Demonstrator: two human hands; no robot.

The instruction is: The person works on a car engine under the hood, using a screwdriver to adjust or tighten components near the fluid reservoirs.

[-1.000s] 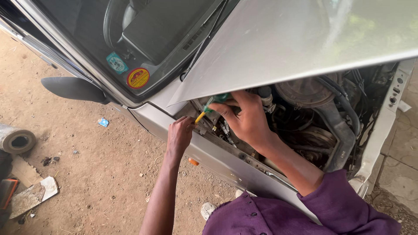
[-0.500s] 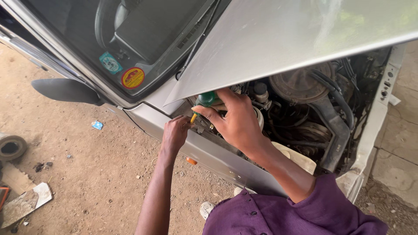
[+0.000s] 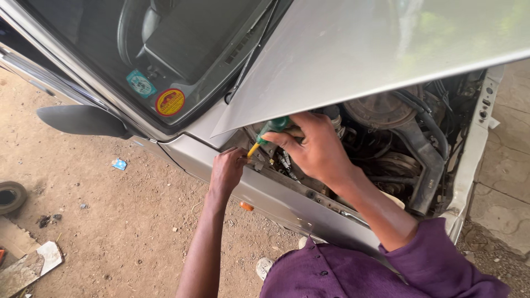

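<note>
your right hand has its fingers wrapped tight around the green screwdriver (yellow near the tip); your left hand, fingers curled together, rests on the car's fender edge.

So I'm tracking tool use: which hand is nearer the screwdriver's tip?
Left. The left hand sits at the screwdriver tip; the right hand grips its green handle.

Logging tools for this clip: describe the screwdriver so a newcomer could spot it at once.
Find the raised silver hood of the car; just under its lower edge, at the rim of the engine bay, the right hand grips a screwdriver. Its green and yellow handle stands out against the dark, grey engine parts around it.
</note>
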